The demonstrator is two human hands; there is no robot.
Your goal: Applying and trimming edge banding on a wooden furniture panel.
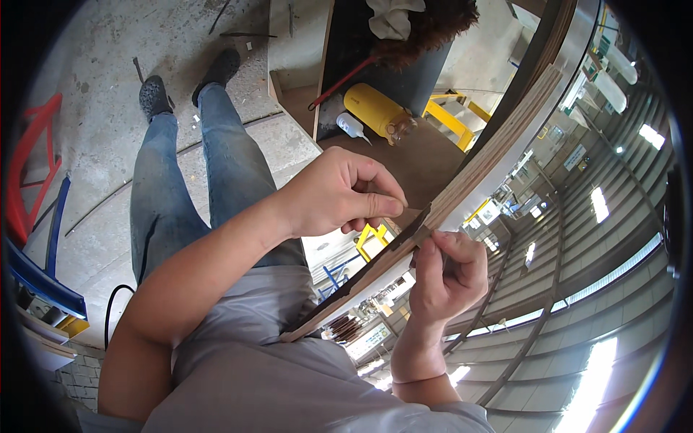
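Note:
A long board (498,141) with a layered wooden edge runs diagonally past me, and its glossy face mirrors roof beams and lights. My left hand (339,191) is closed in a pinch just left of this edge, thumb against index finger. Whatever lies between those fingertips is too thin to make out. Against the edge, slightly nearer to me, my right hand (455,274) has its thumb and curled fingers pressed together. What they grip is mostly hidden. Between the hands and my body, part of the edge looks dark and rough.
Beyond the board, a yellow bottle (377,110), a small white bottle (351,125) and a brown fluffy duster (433,32) lie on a dark brown surface. A yellow metal frame (447,121) stands near them. Red (36,166) and blue metal parts (47,281) stand at left.

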